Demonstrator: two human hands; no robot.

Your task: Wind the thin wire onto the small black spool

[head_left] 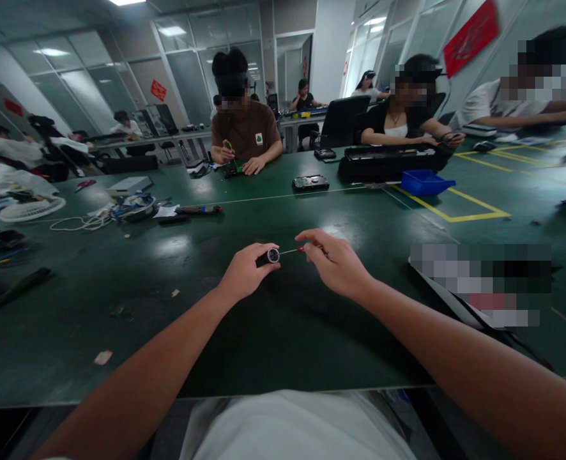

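A small black flashlight with a silver-rimmed round head sits between the thumb and fingers of my left hand, above the table. Its round end faces me. My right hand pinches a thin screwdriver by its red handle. The slim metal shaft points left and its tip is at the rim of the flashlight head; whether it touches is too small to tell. My right fingers hide part of the handle.
On the green table are a cable bundle, a dark tool, a hard drive and a blue bin. A blurred-out flat item lies near my right forearm. Several people sit around the table.
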